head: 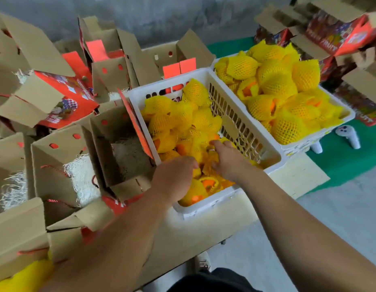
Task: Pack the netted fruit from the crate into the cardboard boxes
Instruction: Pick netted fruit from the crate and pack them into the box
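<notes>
Both hands, left and right, curl into yellow foam-netted oranges in the near white slotted plastic crate; whether either grips fruit is unclear. Netting looks soft and grippy; cup each fruit's body. Open brown cardboard boxes wait alongside.

Grey wall, pale floor — perhaps concrete

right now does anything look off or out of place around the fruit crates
One thing: a white handheld controller lies on the green mat beside the heaped far crate, unrelated to packing. Some netted fruit in the near crate shows bare orange skin where the yellow netting sits askew. Both hands are among that fruit.
</notes>
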Tool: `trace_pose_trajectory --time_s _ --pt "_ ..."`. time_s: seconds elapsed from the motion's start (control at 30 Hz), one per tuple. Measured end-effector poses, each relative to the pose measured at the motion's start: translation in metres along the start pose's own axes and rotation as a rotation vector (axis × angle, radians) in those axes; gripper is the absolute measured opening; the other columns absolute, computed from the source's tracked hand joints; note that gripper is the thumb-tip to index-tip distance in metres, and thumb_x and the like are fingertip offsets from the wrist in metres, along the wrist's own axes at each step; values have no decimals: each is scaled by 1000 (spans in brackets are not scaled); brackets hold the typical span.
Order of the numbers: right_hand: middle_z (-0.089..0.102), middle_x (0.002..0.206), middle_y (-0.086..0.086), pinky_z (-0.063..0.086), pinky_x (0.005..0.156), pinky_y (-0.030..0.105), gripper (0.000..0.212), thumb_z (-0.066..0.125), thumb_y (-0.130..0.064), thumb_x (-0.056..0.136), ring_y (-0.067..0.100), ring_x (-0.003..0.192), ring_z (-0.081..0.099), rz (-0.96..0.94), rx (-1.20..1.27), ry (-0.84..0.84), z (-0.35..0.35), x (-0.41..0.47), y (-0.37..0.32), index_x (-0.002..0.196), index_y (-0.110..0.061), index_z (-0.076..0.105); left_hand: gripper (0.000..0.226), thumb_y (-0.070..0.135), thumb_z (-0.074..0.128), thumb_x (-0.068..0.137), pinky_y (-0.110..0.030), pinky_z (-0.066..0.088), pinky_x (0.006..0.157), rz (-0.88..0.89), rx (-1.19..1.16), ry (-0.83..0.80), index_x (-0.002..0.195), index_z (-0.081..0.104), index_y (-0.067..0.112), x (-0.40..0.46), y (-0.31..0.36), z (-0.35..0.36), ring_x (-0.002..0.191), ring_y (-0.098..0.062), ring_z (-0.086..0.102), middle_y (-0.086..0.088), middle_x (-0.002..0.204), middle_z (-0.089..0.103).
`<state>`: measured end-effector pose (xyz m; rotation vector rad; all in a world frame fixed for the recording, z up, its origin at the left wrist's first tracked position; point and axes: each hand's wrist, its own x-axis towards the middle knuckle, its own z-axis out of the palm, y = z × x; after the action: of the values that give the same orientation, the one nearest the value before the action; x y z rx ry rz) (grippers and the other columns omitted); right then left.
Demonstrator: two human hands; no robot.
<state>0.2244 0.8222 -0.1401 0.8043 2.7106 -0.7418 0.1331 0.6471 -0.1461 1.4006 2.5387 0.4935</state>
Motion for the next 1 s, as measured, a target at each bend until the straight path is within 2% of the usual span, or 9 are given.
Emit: trace_pose_trajectory --time_s 0.07,0.2,0.3,0.4,0.53,0.6,0.7,0.77,1.0 --pt "15 163 10 46 103 55 93 70 -20 93 44 142 35 31 -212 -271 -2 29 10 161 -34 9 23 30 48 105 -40 57 77 3 101 7 117 68 30 5 -8 3 97 -21 69 5 108 73" --pt "19 166 11 48 104 49 92 76 -28 89 37 145 37 -66 -458 -558 5 55 9 161 -25 19 25 26 56 99 -40 56 83 -39 211 -13 119 70 29 13 -8 2 98 -26 70 2 108 74" --pt "25 161 10 47 90 45 95 79 -39 84 41 139 42 -46 -404 -473 7 56 19 159 -25 21 24 24 57 97 -39 57 82 -60 296 -26 117 71 28 13 -6 5 95 -24 70 2 106 75" --pt "31 152 12 48 91 46 100 80 -49 79 41 134 45 51 -108 -344 1 54 32 155 -23 21 26 30 55 98 -40 57 81 -79 287 -12 120 69 29 14 -8 8 96 -24 70 3 106 74" --pt "58 114 9 48 69 40 77 77 -47 86 27 95 61 90 496 -187 -7 55 23 141 -19 30 58 65 48 95 -40 55 83 -69 279 -12 141 52 30 19 -13 13 108 -23 67 7 117 71" --pt "62 113 6 51 73 39 65 77 -48 87 20 94 62 78 660 -203 -7 55 11 134 -23 39 75 83 38 87 -40 53 80 -99 306 -3 136 53 26 20 -14 16 108 -23 67 5 117 70" --pt "66 123 1 54 96 43 62 81 -48 83 18 109 64 29 726 -275 -1 54 1 134 -25 54 75 87 35 84 -36 51 73 -117 328 87 113 62 24 20 -12 16 99 -21 70 3 103 72" --pt "68 123 1 53 100 47 63 86 -42 79 20 113 64 -18 694 -332 2 53 0 132 -24 57 69 82 41 88 -34 48 70 -84 349 108 113 62 21 19 -12 15 97 -21 70 2 100 72" --pt "61 102 -7 42 65 26 63 87 -51 75 11 89 59 -175 592 -290 1 57 8 120 -29 48 68 72 63 85 -30 48 67 -58 264 178 126 55 18 17 -12 13 96 -21 71 2 107 72"
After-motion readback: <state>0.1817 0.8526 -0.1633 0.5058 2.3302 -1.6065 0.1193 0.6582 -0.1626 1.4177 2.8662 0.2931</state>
